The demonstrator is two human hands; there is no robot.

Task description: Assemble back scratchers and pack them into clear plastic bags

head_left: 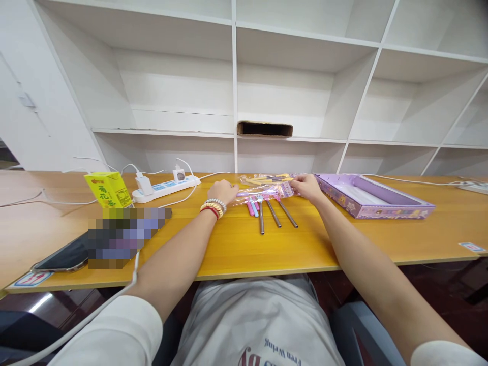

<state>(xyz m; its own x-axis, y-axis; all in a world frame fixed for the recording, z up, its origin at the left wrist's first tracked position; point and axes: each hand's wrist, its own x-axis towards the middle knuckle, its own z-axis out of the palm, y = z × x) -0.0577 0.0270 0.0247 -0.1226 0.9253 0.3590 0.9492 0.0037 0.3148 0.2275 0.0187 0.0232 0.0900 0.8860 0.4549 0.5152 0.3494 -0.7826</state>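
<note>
My left hand [223, 192], with bracelets at the wrist, is closed on the left end of a clear plastic package [249, 193]. At the package's right end my right hand [307, 186] pinches the plastic near a purple label. Just behind lies another clear packet with yellow items [267, 179]. In front of the package, several metal-handled sticks [262, 218] lie on the wooden table, their upper ends partly covered by the plastic. Pink and blue handles [253, 208] lie beside them on the left.
An open purple box [389, 211] stands on the right. To the left are a yellow-green drink carton [109, 189], a white power strip [165, 188] with chargers, and a phone [63, 256]. White shelves rise behind, holding a cardboard box [265, 129]. A white cable [134, 269] crosses the table's front edge.
</note>
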